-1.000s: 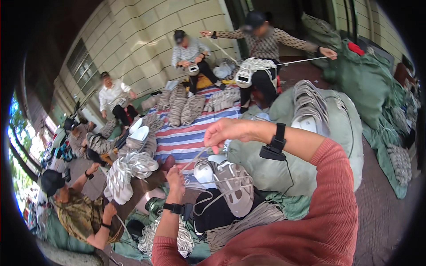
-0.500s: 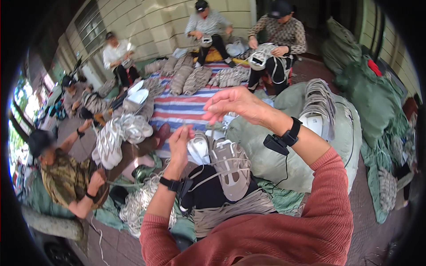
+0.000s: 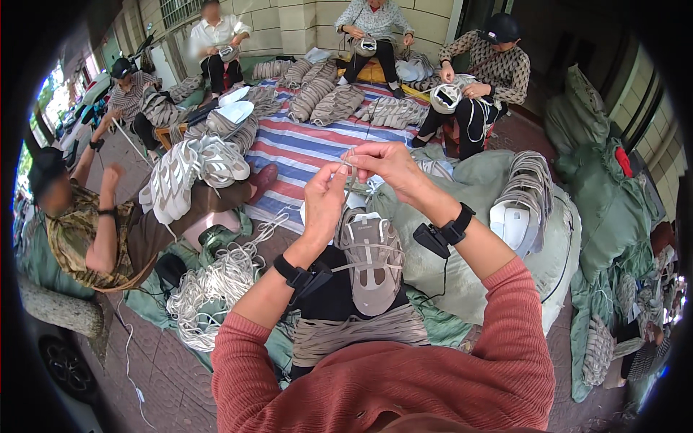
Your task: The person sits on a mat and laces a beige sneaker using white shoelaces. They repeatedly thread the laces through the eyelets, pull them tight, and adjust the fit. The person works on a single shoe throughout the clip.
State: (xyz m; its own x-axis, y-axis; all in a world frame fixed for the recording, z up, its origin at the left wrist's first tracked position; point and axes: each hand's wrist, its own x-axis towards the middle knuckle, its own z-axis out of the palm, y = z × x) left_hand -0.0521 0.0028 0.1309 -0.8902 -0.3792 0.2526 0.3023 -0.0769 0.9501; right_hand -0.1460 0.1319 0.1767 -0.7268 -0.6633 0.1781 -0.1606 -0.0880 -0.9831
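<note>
My left hand (image 3: 326,200) and my right hand (image 3: 393,169) meet in front of me, fingertips pinched together. Between them is a thin greyish shoelace (image 3: 349,186), partly hidden by the fingers. Below, on my black-clad lap, rests a grey-beige shoe upper (image 3: 369,254), toe toward me, with lace strands running across it. A bundle of beige laces (image 3: 361,339) lies over my lap near my waist. Both wrists wear black straps with small devices.
A white lace pile (image 3: 216,296) lies at left by a co-worker (image 3: 90,231) with stacked shoe uppers (image 3: 173,180). At right, a pale sack (image 3: 498,278) bears more uppers (image 3: 530,187). Beyond a striped sheet (image 3: 289,155), several people sit handling uppers.
My right hand has come down, and its loosely spread fingers now pinch beside my left hand's fingertips. The co-worker at left has raised both hands. The view has shifted.
</note>
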